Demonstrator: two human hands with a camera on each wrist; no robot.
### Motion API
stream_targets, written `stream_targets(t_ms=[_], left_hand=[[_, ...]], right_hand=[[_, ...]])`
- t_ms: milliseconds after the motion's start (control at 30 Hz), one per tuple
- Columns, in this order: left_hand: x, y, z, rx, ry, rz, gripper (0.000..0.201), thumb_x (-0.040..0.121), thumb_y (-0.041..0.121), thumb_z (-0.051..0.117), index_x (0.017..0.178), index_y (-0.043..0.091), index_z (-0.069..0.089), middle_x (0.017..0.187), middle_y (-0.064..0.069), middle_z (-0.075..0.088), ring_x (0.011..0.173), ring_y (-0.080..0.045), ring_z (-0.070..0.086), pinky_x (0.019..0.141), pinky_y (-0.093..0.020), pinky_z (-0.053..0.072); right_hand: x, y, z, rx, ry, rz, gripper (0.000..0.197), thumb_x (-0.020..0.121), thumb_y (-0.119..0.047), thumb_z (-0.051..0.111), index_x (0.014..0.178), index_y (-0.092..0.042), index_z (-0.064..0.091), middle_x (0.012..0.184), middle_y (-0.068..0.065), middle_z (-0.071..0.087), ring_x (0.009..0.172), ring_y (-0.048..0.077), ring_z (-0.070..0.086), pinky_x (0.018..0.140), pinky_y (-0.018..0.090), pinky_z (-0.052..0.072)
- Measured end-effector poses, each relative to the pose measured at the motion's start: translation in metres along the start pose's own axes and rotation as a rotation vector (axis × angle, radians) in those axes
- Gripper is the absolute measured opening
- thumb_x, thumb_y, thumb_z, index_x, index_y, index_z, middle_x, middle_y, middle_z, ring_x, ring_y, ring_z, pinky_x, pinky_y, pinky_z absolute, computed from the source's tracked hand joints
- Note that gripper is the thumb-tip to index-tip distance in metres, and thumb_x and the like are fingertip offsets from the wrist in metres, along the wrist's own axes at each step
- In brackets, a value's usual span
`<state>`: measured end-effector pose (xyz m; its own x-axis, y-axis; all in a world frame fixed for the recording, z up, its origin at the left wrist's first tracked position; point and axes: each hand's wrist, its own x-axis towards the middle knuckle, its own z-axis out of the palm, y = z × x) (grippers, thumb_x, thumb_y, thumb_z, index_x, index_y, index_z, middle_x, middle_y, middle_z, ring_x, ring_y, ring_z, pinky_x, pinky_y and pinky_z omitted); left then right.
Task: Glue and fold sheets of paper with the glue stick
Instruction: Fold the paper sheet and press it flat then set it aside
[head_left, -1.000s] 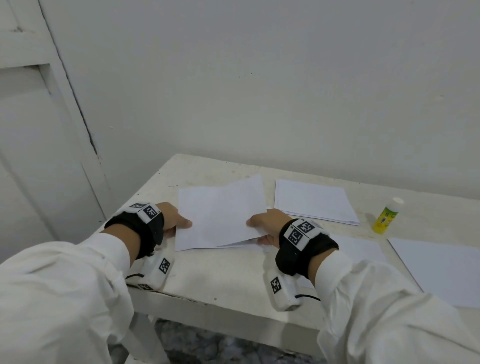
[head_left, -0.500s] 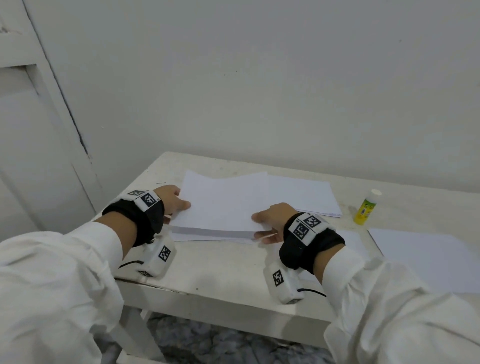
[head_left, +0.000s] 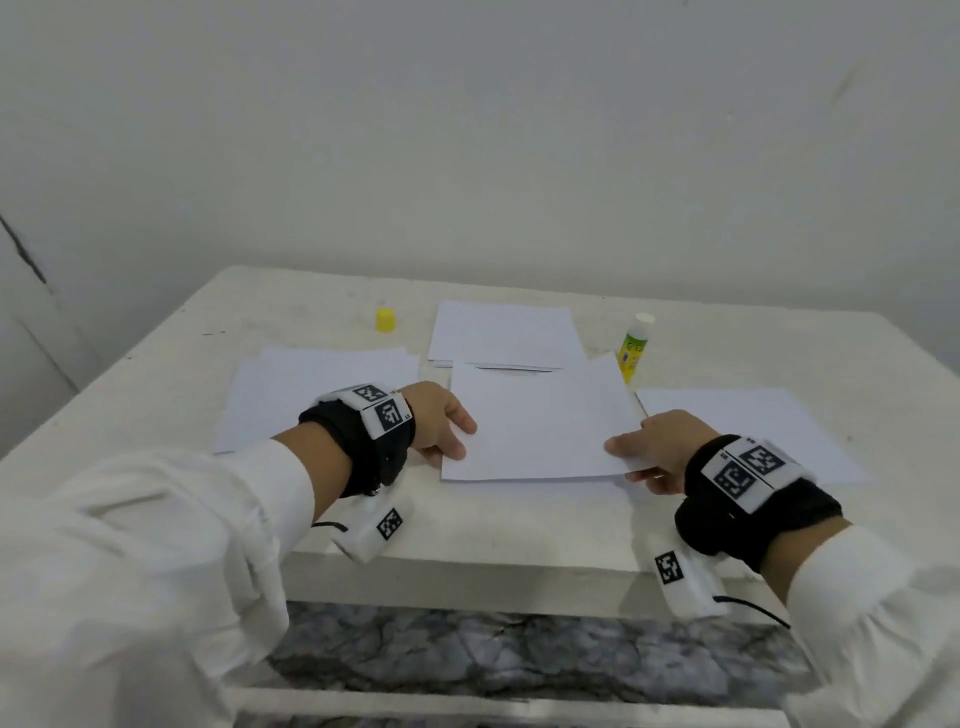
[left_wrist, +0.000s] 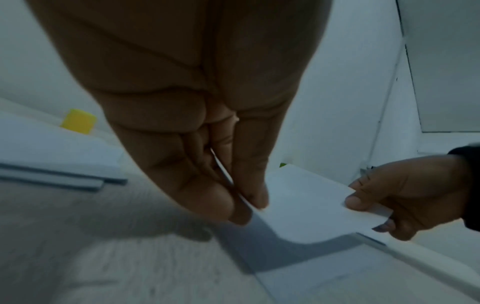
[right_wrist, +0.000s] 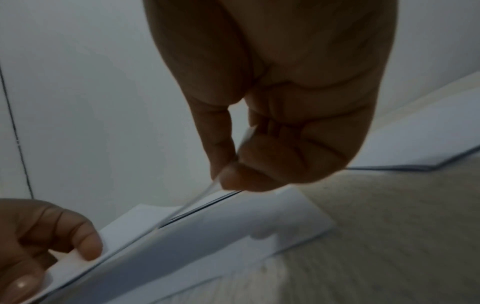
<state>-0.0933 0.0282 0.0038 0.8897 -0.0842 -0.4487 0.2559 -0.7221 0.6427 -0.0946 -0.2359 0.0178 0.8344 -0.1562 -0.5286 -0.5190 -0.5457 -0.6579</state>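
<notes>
A white folded sheet (head_left: 540, 423) hangs just above the table's middle, carried between both hands. My left hand (head_left: 441, 423) pinches its left edge with thumb on top; the left wrist view shows that pinch (left_wrist: 246, 203) and the sheet (left_wrist: 303, 209). My right hand (head_left: 657, 449) pinches the sheet's right edge, thumb above and fingers beneath; the right wrist view shows the paper's edge (right_wrist: 187, 205) between them. The glue stick (head_left: 634, 345) stands uncapped behind the sheet's right corner. Its yellow cap (head_left: 385, 319) sits apart at the back left.
A stack of white sheets (head_left: 504, 332) lies behind the held sheet. More paper (head_left: 311, 389) lies at the left and another sheet (head_left: 748, 431) at the right. The white table (head_left: 519, 530) backs onto a wall; its front edge is near my wrists.
Both hands have carried the sheet to the right, away from the left paper pile, to the table's middle. My head view has swung right and down.
</notes>
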Motion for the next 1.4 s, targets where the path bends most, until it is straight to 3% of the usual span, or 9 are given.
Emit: stream_targets(t_ms=[133,300,600,867,1000,1067,1133,1233,1400], left_hand=[[0.005,0.001,0.008,0.044,-0.046,-0.008,0.023,0.077,0.003,0.076,0.086,0.021,0.064,0.064,0.002,0.058,0.051,-0.011,0.059,0.061,-0.018,0.051],[0.008,0.004,0.009,0.128,-0.062,-0.008,0.022,0.077,0.006,0.078,0.081,0.021,0.062,0.066,0.001,0.058,0.053,-0.012,0.057,0.058,-0.017,0.050],[0.006,0.005,0.008,0.155,-0.089,0.000,0.021,0.079,0.007,0.075,0.081,0.023,0.062,0.064,0.004,0.058,0.056,-0.010,0.058,0.061,-0.015,0.049],[-0.001,0.007,0.010,0.191,-0.058,0.007,0.019,0.079,0.006,0.074,0.078,0.022,0.064,0.058,0.007,0.057,0.045,-0.002,0.053,0.046,-0.009,0.041],[-0.004,0.012,0.013,0.265,-0.032,0.016,0.016,0.080,0.005,0.072,0.085,0.017,0.064,0.059,0.005,0.056,0.051,-0.005,0.052,0.038,-0.007,0.037],[-0.004,0.014,0.014,0.300,-0.031,0.017,0.015,0.081,0.005,0.071,0.086,0.016,0.064,0.056,0.004,0.055,0.050,-0.007,0.051,0.037,-0.007,0.037],[-0.004,0.016,0.015,0.328,-0.024,0.015,0.014,0.082,0.005,0.070,0.087,0.016,0.064,0.054,0.005,0.054,0.049,-0.007,0.051,0.037,-0.008,0.037],[-0.004,0.016,0.017,0.339,-0.015,0.015,0.013,0.082,0.005,0.069,0.087,0.016,0.066,0.053,0.006,0.055,0.046,-0.006,0.051,0.040,-0.009,0.039],[-0.002,0.012,0.016,0.258,-0.025,-0.015,0.014,0.080,0.004,0.072,0.084,0.016,0.066,0.060,0.003,0.059,0.042,-0.003,0.053,0.041,-0.011,0.040]], right_hand=[[0.002,0.007,-0.003,0.041,-0.013,0.044,0.022,0.084,-0.007,0.069,0.086,-0.007,0.047,0.088,0.014,0.060,0.064,0.025,0.062,0.055,0.033,0.051],[0.006,0.011,-0.003,0.009,-0.015,0.051,0.030,0.083,-0.004,0.071,0.076,-0.009,0.043,0.080,0.015,0.057,0.064,0.026,0.057,0.058,0.035,0.050],[0.008,0.011,-0.002,-0.060,-0.052,0.064,0.021,0.080,-0.006,0.074,0.083,-0.005,0.053,0.087,0.014,0.056,0.068,0.027,0.056,0.062,0.035,0.052],[0.010,0.010,-0.001,-0.070,-0.052,0.056,0.021,0.079,-0.003,0.073,0.085,-0.005,0.053,0.091,0.015,0.056,0.070,0.026,0.056,0.070,0.038,0.054],[0.010,0.006,0.002,-0.136,-0.061,0.047,0.020,0.080,-0.002,0.072,0.087,-0.002,0.054,0.096,0.018,0.058,0.078,0.030,0.058,0.076,0.042,0.055],[0.009,0.003,0.001,-0.256,-0.037,0.023,0.021,0.080,-0.008,0.074,0.087,-0.002,0.055,0.086,0.015,0.060,0.073,0.027,0.059,0.066,0.036,0.056],[0.007,-0.001,-0.006,-0.422,-0.021,-0.014,0.023,0.080,-0.016,0.075,0.078,-0.006,0.054,0.071,0.008,0.059,0.060,0.019,0.055,0.047,0.024,0.042],[0.008,-0.001,-0.017,-0.491,-0.063,-0.031,0.024,0.080,-0.018,0.075,0.069,-0.009,0.055,0.062,0.004,0.060,0.049,0.014,0.051,0.042,0.021,0.034],[0.010,0.002,-0.023,-0.534,-0.094,-0.096,0.022,0.081,-0.016,0.074,0.072,-0.009,0.055,0.056,0.002,0.057,0.035,0.010,0.046,0.030,0.013,0.030]])
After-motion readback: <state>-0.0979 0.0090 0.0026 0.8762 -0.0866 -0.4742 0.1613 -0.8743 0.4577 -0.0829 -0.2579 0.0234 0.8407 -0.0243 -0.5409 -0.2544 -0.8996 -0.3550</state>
